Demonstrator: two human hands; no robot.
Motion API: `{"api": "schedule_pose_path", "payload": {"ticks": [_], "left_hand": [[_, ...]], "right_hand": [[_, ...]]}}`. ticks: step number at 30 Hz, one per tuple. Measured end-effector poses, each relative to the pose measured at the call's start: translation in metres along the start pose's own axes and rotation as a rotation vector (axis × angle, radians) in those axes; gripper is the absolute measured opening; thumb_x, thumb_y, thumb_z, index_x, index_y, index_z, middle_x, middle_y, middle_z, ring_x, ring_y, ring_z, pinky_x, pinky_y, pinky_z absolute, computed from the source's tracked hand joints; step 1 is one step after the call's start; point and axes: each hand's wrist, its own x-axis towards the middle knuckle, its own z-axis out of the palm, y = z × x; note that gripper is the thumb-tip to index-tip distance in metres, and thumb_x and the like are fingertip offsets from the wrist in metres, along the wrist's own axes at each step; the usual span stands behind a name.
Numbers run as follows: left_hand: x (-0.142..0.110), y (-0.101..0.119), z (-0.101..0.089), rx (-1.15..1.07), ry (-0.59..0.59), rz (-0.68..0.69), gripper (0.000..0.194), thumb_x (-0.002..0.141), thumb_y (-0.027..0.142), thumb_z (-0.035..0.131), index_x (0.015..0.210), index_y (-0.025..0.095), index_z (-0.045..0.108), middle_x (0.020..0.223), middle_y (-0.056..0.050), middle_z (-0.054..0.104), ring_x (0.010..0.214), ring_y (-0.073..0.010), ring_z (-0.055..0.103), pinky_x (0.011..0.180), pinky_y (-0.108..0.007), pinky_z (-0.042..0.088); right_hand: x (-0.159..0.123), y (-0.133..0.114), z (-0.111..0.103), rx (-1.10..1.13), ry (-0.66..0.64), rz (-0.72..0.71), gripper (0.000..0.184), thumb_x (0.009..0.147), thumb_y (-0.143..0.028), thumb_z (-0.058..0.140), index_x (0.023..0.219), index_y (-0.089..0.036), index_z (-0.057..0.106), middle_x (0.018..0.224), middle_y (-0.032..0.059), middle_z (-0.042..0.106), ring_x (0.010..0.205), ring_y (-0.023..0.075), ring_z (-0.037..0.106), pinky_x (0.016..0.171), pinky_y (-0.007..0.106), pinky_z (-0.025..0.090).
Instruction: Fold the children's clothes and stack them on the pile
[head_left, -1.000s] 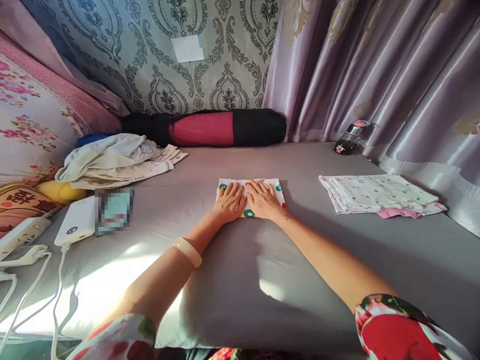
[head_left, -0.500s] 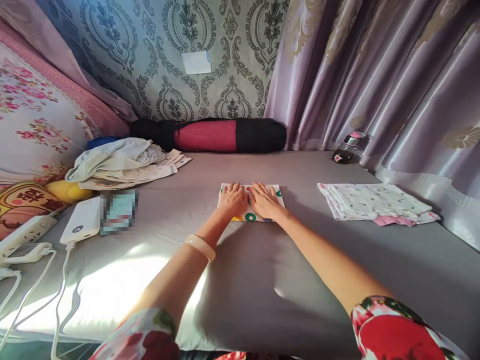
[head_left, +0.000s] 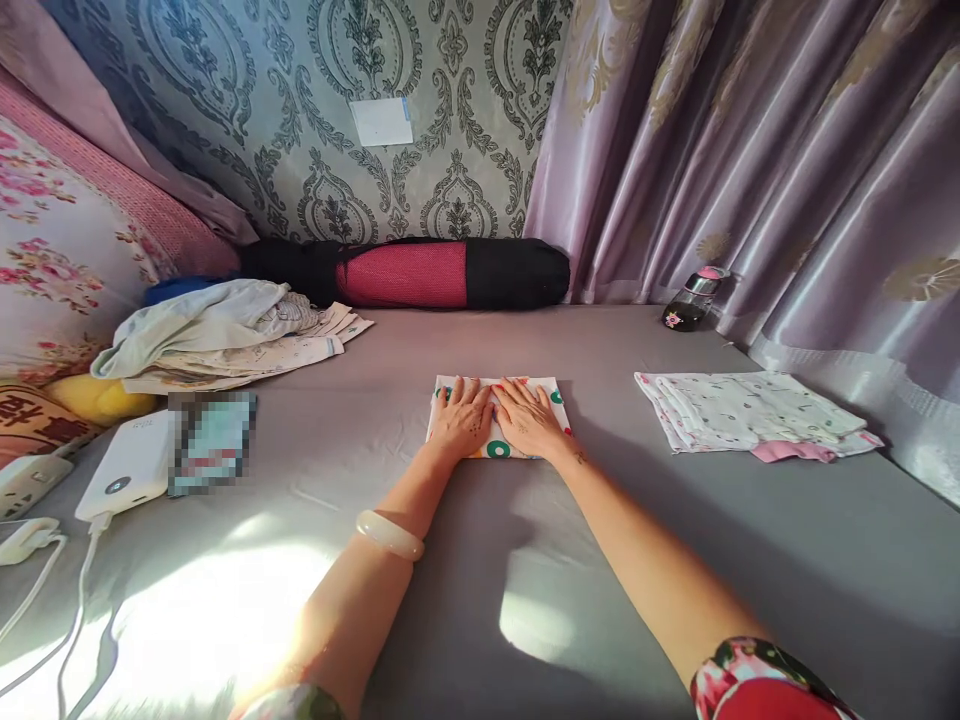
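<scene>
Several loose clothes (head_left: 217, 325): they lie in a crumpled pile at the left, on the grey sheet (head_left: 420, 350), well apart from the hands;
Left hand (head_left: 460, 420): palm down, flat on the left part of the folded cloth; its fingers are straight and a little apart, clamped on nothing;
Folded cloth (head_left: 498, 450): it lies on the sheet in the middle, under both hands; I judge it light, soft and easy to bend, neither slippery nor fragile; its layers could slide if only the top one is pulled, so the better hold seems at the two side edges, with all layers taken together;
Right hand (head_left: 526, 418): also palm down, on the right part, just beside the left hand; its fingers are spread and pinch nothing;
Folded stack (head_left: 757, 410): it lies flat at the right;
Power bank (head_left: 127, 462): compared with half a second earlier, it is nearer to the left border, as the whole view is shifted;
Both hands: they look more spread than then; the cloth stays under them;
Small sun patch (head_left: 536, 620): it is larger than then
</scene>
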Motion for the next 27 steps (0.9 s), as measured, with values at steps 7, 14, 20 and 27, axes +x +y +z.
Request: {"api": "schedule_pose_path", "payload": {"ticks": [7, 14, 20, 27], "left_hand": [[0.0, 0.001, -0.002, -0.017, 0.019, 0.051, 0.05, 0.102, 0.034, 0.025, 0.148, 0.026, 0.041, 0.156, -0.004, 0.04, 0.149, -0.0285, 0.025, 0.12, -0.056, 0.019], [0.003, 0.003, -0.005, 0.005, -0.052, 0.028, 0.05, 0.102, 0.035, 0.026, 0.148, 0.026, 0.041, 0.157, -0.004, 0.039, 0.148, -0.0279, 0.029, 0.119, -0.055, 0.023], [-0.002, 0.0, -0.001, 0.004, 0.018, -0.021, 0.049, 0.102, 0.038, 0.026, 0.143, 0.021, 0.047, 0.155, -0.008, 0.042, 0.146, -0.026, 0.032, 0.12, -0.049, 0.024], [-0.004, -0.012, 0.003, 0.017, 0.036, -0.241, 0.058, 0.101, 0.043, 0.02, 0.149, 0.015, 0.039, 0.157, -0.016, 0.035, 0.147, -0.0317, 0.029, 0.117, -0.056, 0.025]], "right_hand": [[-0.001, 0.0, -0.001, 0.049, 0.049, 0.012, 0.055, 0.101, -0.029, 0.02, 0.152, -0.018, 0.037, 0.162, 0.0049, 0.028, 0.15, 0.0234, 0.02, 0.121, 0.054, 0.011], [0.0, 0.003, 0.0, 0.042, 0.024, 0.001, 0.054, 0.101, -0.03, 0.022, 0.151, -0.019, 0.038, 0.161, 0.0053, 0.03, 0.148, 0.0226, 0.025, 0.121, 0.054, 0.013], [-0.005, 0.002, 0.0, 0.037, 0.081, 0.083, 0.054, 0.101, -0.03, 0.023, 0.151, -0.016, 0.038, 0.161, 0.0086, 0.031, 0.148, 0.0234, 0.024, 0.121, 0.049, 0.014], [-0.007, 0.009, -0.002, 0.015, 0.09, 0.363, 0.061, 0.102, -0.038, 0.021, 0.152, -0.005, 0.033, 0.161, 0.0175, 0.026, 0.149, 0.0288, 0.021, 0.119, 0.051, 0.014]]}}
